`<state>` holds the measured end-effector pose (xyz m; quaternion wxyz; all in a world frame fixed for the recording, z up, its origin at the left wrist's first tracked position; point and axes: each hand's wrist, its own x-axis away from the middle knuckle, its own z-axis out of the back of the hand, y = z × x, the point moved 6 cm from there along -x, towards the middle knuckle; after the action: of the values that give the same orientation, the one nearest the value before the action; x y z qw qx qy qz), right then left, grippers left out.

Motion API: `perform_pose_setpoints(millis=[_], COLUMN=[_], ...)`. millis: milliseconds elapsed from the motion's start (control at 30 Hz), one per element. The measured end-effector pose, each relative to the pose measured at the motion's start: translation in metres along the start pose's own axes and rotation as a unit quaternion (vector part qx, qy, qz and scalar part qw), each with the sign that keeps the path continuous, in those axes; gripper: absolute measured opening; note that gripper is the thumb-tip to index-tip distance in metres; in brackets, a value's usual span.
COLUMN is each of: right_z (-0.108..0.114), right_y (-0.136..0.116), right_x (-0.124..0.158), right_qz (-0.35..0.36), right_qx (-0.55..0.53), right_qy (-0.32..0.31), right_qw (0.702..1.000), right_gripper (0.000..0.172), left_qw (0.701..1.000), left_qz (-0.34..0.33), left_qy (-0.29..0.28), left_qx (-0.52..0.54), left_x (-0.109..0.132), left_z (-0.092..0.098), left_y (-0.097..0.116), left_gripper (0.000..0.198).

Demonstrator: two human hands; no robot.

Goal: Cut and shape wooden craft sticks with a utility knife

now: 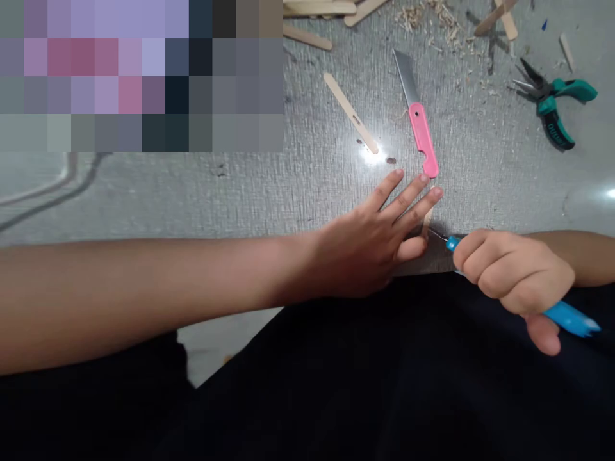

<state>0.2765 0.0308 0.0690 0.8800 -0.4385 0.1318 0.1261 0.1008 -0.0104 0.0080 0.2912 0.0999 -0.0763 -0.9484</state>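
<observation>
My left hand (379, 237) lies flat on the table with its fingers spread. Under and beside its fingertips lies a wooden craft stick (427, 221), mostly hidden by the fingers. My right hand (516, 272) is wrapped around a blue-handled tool (571, 318) with a thin metal tip. That tip reaches the stick close to my left thumb; its exact shape is too small to tell. Just beyond my left fingertips rests a pink folding knife (423, 137), its blade open and pointing away. Another craft stick (348, 109), with a small dark slot in it, lies to the left of the knife.
Pliers with green and black handles (548, 105) lie at the right. Wood shavings (444, 19) are scattered at the back, near more craft sticks (319, 8) and two crossed sticks (504, 19). The table's near edge (423, 272) runs just below my hands.
</observation>
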Motion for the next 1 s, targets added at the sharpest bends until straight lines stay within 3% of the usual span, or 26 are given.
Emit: perform_pose_setpoints(millis=[133, 267, 333, 600, 733, 1000], right_z=[0.001, 0.012, 0.013, 0.0, -0.004, -0.006], right_y=[-0.002, -0.008, -0.008, -0.002, -0.002, -0.006], right_x=[-0.006, -0.015, -0.02, -0.024, -0.025, -0.027], right_qz=[-0.011, 0.043, 0.066, 0.149, 0.112, 0.106], right_qx=[-0.043, -0.095, -0.113, -0.135, -0.126, -0.136], right_qy=[0.017, 0.149, 0.186, 0.223, 0.188, 0.2], right_qw=[0.999, 0.983, 0.974, 0.954, 0.968, 0.965], right_gripper=[0.068, 0.071, 0.075, 0.072, 0.073, 0.075], left_qw=[1.0, 0.999, 0.998, 0.997, 0.997, 0.996], left_qz=[-0.008, 0.004, 0.015, 0.023, 0.026, 0.032], left_qy=[0.006, 0.002, -0.009, 0.005, 0.004, -0.004], left_qx=[0.022, 0.046, 0.057, 0.077, 0.077, 0.078], left_x=[-0.001, -0.002, -0.002, 0.001, 0.001, 0.002], left_z=[-0.001, 0.002, 0.003, 0.001, 0.003, 0.003], left_y=[-0.001, -0.001, -0.002, -0.003, -0.003, -0.002], left_gripper=[0.07, 0.065, 0.06, 0.041, 0.033, 0.034])
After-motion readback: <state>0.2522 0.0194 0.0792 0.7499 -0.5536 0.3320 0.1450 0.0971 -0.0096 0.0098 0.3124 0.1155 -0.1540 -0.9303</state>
